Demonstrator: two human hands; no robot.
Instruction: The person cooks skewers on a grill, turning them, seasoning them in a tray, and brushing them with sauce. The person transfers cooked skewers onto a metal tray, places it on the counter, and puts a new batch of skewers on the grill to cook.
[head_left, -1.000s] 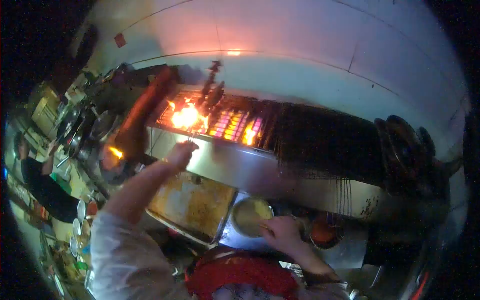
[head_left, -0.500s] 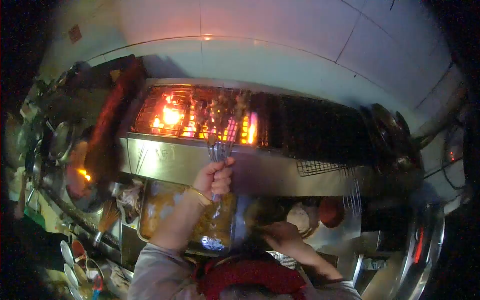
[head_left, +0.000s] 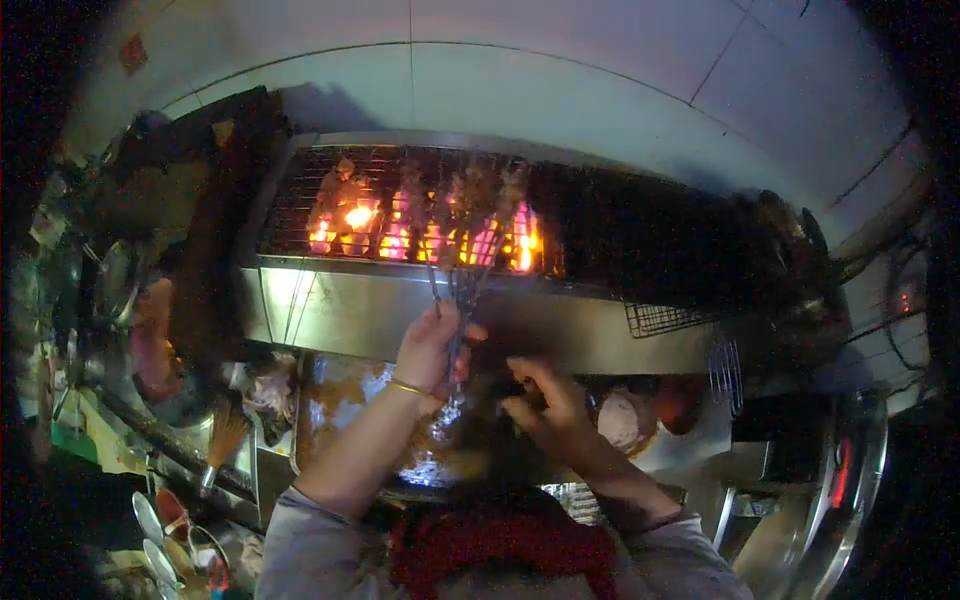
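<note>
My left hand point(head_left: 432, 352) is closed around a bunch of metal skewers point(head_left: 462, 285) at the front of the grill. Meat on the skewers point(head_left: 480, 195) lies over the grate, above glowing flames. My right hand point(head_left: 552, 408) hovers to the right and slightly lower, apart from the skewers. Its thumb and forefinger are spread, and nothing shows between them. Below my hands is a metal tray point(head_left: 335, 400) with a wet, brownish surface. The grill point(head_left: 400, 305) has a steel front panel, and its right half is dark.
A pale round bowl point(head_left: 622, 420) and a reddish-brown bowl point(head_left: 680, 405) stand at the right. Near them are a small wire rack point(head_left: 660, 318) and several bare metal prongs point(head_left: 724, 375). A brush point(head_left: 225, 445) lies at the left. Flames point(head_left: 360, 215) rise through the grate.
My right hand has moved up, towards the skewers, and its fingers have spread. My left hand keeps its hold on the skewers. The large flame at the left has shrunk. The view has shifted slightly.
</note>
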